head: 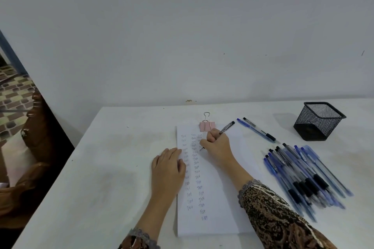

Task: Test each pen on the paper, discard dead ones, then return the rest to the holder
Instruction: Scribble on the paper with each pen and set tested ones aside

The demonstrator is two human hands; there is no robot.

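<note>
I kept the left grip [169,168] flat, fingers straight, pressing the left edge of the paper [228,208] onto the desk [101,168], I judge so the sheet would not slide under the strokes. A pink clip [206,124] held its far edge. The right grip [217,147] was curled round a pen [226,127], tip down beside the columns of "Test" marks, with the wrist on the sheet and the forearm coming in from the near right. A heap of pens [303,174] lay right of the paper. Two pens [259,129] lay apart farther back, perhaps sorted out. The mesh holder [319,121] stood far right, no pen showing above its rim.
</note>
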